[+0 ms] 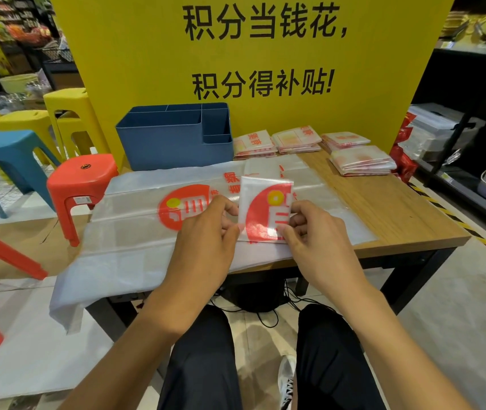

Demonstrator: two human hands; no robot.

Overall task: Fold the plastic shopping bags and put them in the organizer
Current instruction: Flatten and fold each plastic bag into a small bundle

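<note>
Both hands, left hand (206, 223) and right hand (309, 229), pinch a small folded white plastic bag with red print (265, 211) by its side edges, fingers curled. Under them unfolded translucent bags (135, 232) cover the wooden table (398, 208). Beyond the fingertips, four folded stacks (296, 142) wait; the blue compartmented plastic organizer (173, 137) looks unfilled, so most remains.

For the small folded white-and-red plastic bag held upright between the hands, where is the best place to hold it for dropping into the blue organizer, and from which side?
Pinch the small folded white-and-red plastic bag at its lower edge, from the near side, as the left hand and right hand do now. It stands as a flat packet, so its free top edge can lead into the open-topped blue plastic organizer behind.
</note>
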